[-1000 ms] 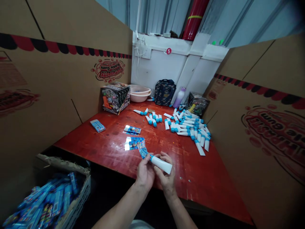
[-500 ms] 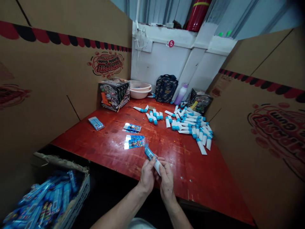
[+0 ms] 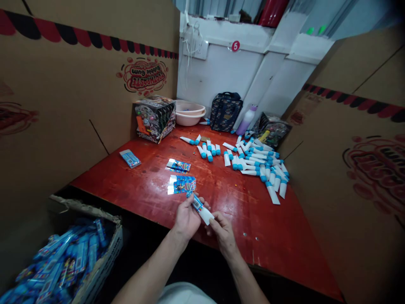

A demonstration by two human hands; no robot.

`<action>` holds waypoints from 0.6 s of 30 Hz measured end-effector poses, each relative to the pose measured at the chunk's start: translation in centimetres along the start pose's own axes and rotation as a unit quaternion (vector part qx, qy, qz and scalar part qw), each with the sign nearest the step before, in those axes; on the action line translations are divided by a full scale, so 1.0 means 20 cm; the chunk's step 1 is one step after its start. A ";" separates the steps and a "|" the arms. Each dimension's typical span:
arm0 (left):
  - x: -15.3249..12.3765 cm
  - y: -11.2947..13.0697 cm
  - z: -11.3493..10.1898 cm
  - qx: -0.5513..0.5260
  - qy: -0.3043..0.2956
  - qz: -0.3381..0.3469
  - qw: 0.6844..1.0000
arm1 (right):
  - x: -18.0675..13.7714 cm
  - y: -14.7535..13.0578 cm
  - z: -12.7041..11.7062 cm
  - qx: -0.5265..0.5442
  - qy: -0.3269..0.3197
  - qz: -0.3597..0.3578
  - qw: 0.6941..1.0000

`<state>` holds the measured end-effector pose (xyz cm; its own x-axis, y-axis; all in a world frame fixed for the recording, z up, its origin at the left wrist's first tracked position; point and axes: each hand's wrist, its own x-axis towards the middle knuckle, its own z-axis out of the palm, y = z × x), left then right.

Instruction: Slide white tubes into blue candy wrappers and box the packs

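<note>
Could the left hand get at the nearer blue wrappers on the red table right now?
Probably yes: the wrappers lie just beyond the left hand with no barrier between, though it is holding a white tube.

Showing a white "5" on a round red sticker (image 3: 235, 46), set on the white wall panel (image 3: 218, 76). Reading "TOOTHPASTE Bubble Gum", upside down, in a red-and-black logo on the left cardboard panel (image 3: 101, 76). Carrying large red lettering, upside down and cropped by the frame, on the right cardboard panel (image 3: 329, 185). Bearing a barcode, digits too small to read, on the blue printed sleeve (image 3: 196, 203) around the white tube (image 3: 207, 217). Displaying tiny, illegible print on the flat blue sachets (image 3: 182, 184), the black display box (image 3: 155, 118) and the carton side (image 3: 109, 255).
</note>
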<state>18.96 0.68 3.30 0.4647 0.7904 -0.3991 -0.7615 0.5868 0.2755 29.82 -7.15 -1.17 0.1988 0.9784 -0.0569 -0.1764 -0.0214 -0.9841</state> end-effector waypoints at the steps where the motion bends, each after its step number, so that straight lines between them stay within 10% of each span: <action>1: -0.01 -0.02 -0.01 0.000 -0.004 -0.003 1.000 | 0.00 0.01 0.00 -0.010 0.008 0.001 1.000; 18: -0.14 -0.01 -0.09 0.007 0.040 -0.026 0.999 | 0.02 0.02 0.11 -0.130 -0.047 -0.021 0.990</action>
<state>17.00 -1.89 2.80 0.4650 0.7425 -0.4821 -0.7302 0.6296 0.2654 27.83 -6.26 -1.17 0.1088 0.9940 -0.0110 0.0867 -0.0205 -0.9960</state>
